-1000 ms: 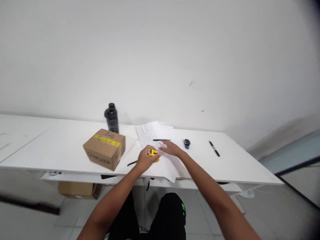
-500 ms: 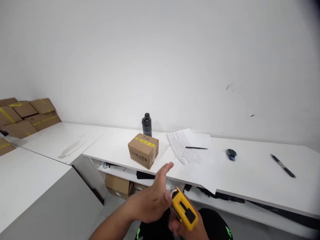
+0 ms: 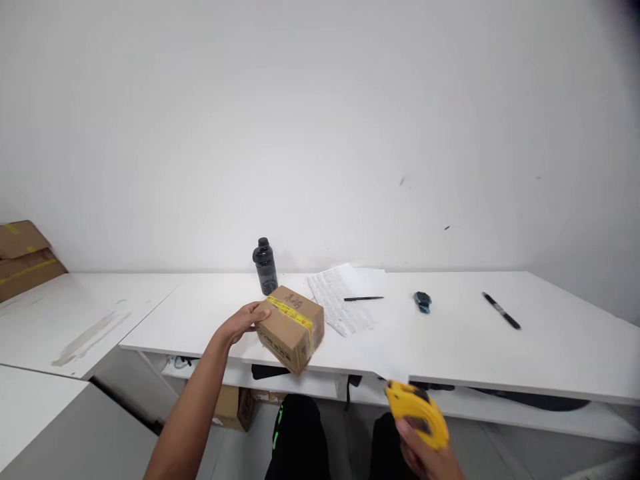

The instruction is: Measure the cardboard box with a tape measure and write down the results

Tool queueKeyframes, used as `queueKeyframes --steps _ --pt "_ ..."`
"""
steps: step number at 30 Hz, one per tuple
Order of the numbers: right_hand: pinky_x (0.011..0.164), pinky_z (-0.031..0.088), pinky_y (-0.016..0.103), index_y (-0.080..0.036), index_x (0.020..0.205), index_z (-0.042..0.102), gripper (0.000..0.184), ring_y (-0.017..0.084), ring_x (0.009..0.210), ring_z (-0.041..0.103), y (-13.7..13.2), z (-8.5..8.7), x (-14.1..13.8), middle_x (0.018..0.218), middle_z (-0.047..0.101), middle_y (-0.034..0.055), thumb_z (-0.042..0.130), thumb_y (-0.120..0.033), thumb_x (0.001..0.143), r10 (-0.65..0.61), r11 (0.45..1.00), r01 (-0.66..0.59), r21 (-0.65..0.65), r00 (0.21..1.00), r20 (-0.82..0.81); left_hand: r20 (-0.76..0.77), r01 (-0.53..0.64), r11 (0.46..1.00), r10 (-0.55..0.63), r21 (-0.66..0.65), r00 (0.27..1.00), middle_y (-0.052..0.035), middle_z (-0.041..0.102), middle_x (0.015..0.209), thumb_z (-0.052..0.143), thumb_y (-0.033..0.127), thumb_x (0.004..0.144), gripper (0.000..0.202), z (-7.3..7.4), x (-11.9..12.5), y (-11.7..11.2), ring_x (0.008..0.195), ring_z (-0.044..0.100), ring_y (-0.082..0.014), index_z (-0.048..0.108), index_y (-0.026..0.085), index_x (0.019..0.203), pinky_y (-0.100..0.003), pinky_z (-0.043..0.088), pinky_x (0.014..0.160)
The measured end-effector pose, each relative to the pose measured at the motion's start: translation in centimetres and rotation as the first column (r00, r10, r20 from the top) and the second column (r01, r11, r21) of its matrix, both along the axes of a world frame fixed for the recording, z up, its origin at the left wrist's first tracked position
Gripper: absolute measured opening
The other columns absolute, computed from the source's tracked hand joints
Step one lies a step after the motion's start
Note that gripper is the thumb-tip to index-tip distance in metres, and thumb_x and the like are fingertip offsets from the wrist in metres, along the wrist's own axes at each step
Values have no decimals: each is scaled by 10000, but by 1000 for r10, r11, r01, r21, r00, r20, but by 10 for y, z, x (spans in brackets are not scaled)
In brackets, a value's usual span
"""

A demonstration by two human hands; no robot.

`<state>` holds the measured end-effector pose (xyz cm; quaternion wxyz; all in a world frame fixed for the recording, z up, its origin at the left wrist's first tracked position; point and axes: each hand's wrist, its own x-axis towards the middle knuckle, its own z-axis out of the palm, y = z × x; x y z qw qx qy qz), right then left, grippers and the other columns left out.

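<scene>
My left hand [image 3: 245,321] grips the left end of a small cardboard box [image 3: 287,333], thumb on top and the other fingers mostly hidden behind it. Yellow tape crosses the top of the box, which carries handwriting and dark print on its front. The box sits at the front part of the white table; I cannot tell whether its near corner is lifted. Lower right, in front of the table edge, my right hand [image 3: 425,457] is closed around a yellow tape measure [image 3: 423,413]. A black bottle [image 3: 265,267] stands just behind the box.
Printed sheets [image 3: 340,287] lie right of the box with a black pen [image 3: 364,298] on them. Farther right are a small blue-black object [image 3: 423,301] and a black marker [image 3: 501,311]. Cardboard boxes [image 3: 27,257] are stacked far left. A shelf [image 3: 320,383] under the table holds dark items.
My left hand has left the tape measure and reached forward onto the box, which now sits nearer the front edge. My right hand has moved right with the tape measure. The view has shifted right.
</scene>
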<state>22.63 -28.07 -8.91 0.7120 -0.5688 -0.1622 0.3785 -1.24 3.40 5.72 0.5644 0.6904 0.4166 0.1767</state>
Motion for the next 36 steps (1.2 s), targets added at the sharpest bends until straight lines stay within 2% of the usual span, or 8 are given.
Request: queueKeyframes --steps 4,7,10,13,17,21,27,36 --pt "427 393 262 -180 848 636 455 126 420 459 59 63 17 498 513 -41 734 -567 629 247 969 -233 -82 912 327 32 62 998 -62 -1 998 -104 561 1328 712 559 669 751 -6 40 -13 1173 542 -296 466 273 1319 -373 485 850" --pt "649 494 310 -178 946 656 458 206 731 614 111 114 21 822 676 43 742 -516 649 274 947 -322 -27 757 593 118 -26 1000 27 -10 993 -140 523 1361 722 534 678 861 -11 58 -18 1123 571 -301 347 286 1413 -384 497 810" --pt "665 485 305 -206 1037 636 456 206 790 617 166 151 15 909 686 34 676 -528 717 333 916 -392 -87 621 710 259 -77 997 75 -2 963 -157 535 1334 731 489 695 889 -20 63 -25 1062 603 -270 317 244 1443 -373 486 845" --pt "712 465 289 -209 1013 624 378 186 829 603 215 166 3 954 681 17 648 -473 744 368 891 -426 -156 478 797 385 -112 994 102 3 917 -143 577 1272 734 422 712 892 -28 65 -32 1024 619 -240 295 223 1462 -362 464 897" --pt "694 429 266 -226 995 611 318 165 791 587 249 164 -7 925 678 -3 617 -453 772 410 863 -438 -252 317 855 457 -238 971 208 9 865 -129 578 1278 728 387 712 812 -39 72 -37 1034 612 -235 376 213 1422 -334 464 885" --pt "661 402 259 -233 984 600 316 165 756 578 251 162 -7 895 675 0 621 -469 776 434 845 -429 -319 202 878 506 -322 945 253 52 825 -105 612 1240 711 408 714 645 -49 80 -38 1039 603 -233 532 180 1290 -302 464 856" --pt "687 409 280 -223 1017 620 405 191 803 589 218 166 22 935 679 27 656 -518 742 494 825 -405 -395 178 851 488 -400 915 329 45 808 -108 648 1171 709 396 704 612 -54 80 -37 978 613 -236 580 158 1253 -321 474 828" --pt "738 470 333 -208 1160 620 512 200 854 597 108 135 106 992 672 45 687 -480 731 553 823 -434 -367 462 693 494 -431 891 314 142 811 -107 638 1189 680 374 735 520 -58 86 -33 1033 598 -245 606 159 1202 -354 458 911"
